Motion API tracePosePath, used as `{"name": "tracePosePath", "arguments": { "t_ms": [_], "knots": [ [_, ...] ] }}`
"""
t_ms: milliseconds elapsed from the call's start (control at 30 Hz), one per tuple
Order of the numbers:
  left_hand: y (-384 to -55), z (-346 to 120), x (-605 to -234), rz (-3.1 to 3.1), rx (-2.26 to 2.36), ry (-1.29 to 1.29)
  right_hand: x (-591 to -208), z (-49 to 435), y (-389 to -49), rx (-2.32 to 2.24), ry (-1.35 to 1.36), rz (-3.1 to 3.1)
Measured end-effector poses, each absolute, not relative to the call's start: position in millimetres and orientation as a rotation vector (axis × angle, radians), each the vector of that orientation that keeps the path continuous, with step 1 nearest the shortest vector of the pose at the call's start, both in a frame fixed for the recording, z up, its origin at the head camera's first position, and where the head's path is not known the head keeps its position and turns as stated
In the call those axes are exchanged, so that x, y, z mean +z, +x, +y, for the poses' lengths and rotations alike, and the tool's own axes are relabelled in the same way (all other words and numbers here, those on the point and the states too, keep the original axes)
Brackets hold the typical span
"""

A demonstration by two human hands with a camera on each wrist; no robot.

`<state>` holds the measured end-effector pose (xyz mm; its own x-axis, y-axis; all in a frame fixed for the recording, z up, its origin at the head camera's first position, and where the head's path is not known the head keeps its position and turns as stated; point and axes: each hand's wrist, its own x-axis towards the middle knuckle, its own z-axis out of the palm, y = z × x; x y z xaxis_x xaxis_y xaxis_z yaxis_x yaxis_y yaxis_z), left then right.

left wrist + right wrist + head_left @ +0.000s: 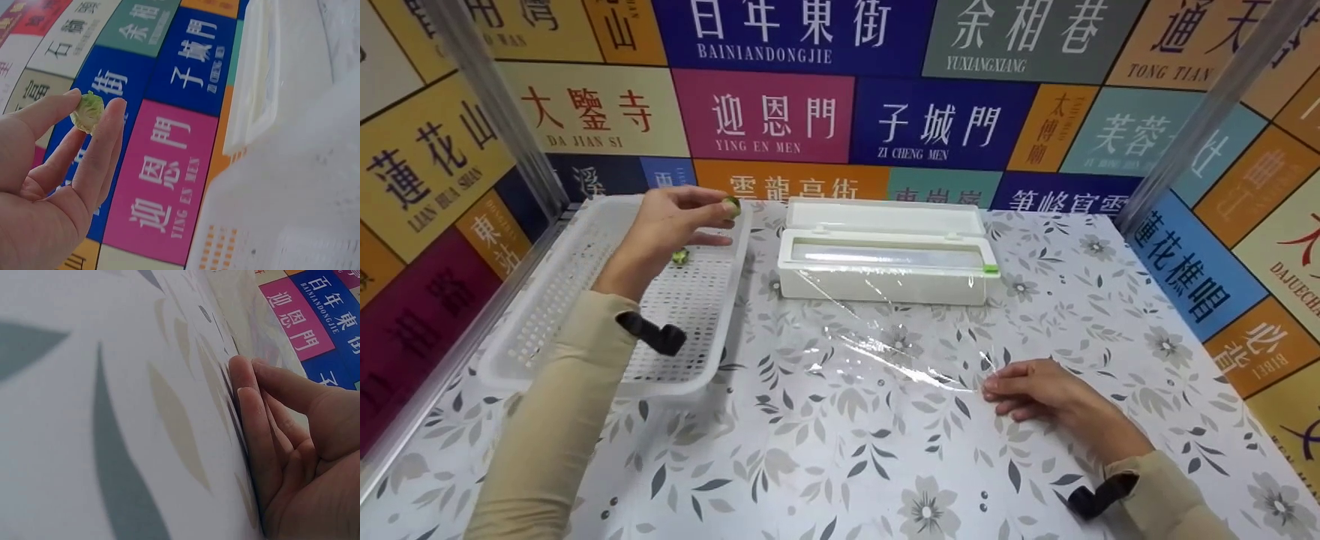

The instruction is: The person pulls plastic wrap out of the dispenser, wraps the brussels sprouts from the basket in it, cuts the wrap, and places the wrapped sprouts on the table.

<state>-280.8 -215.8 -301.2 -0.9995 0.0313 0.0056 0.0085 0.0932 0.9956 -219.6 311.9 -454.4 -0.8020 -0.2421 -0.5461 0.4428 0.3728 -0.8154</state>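
Note:
Between the thumb and fingers of my left hand [656,225] is a small green Brussels sprout [88,114], held up over the far right corner of a white perforated basket [701,379]. Another green piece, seemingly a sprout [680,257], lies inside the basket. My right hand [1046,391] pinches the corner of a clear sheet of cling film [877,360], low over the tablecloth. That film stretches back to a white cling film dispenser [885,289], whose lid [885,217] stands raised. In the right wrist view, fingers [256,427] rest close against the cloth.
A floral tablecloth [810,465] covers the table. Behind it rises a wall of coloured sign panels [769,116]. Clear upright posts [1207,105] stand at the back corners. A small green slider [990,268] sits at the dispenser's right end.

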Motion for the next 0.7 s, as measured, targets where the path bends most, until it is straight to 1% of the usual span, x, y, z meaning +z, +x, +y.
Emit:
{"name": "tracePosePath", "arguments": {
  "t_ms": [267,500,700],
  "knots": [
    [-274.6,-186.5,-304.2,2.259,2.082,0.111,-455.0,309.6,-219.6,-1.495,0.200,2.023],
    [-267.0,-166.1,-306.8,2.264,1.957,0.134,-452.3,304.5,-219.7,-1.489,0.273,2.056],
    [-261.3,-147.4,-310.0,2.201,1.924,0.187,-451.3,303.2,-220.2,-1.492,0.269,2.069]
  ]
}}
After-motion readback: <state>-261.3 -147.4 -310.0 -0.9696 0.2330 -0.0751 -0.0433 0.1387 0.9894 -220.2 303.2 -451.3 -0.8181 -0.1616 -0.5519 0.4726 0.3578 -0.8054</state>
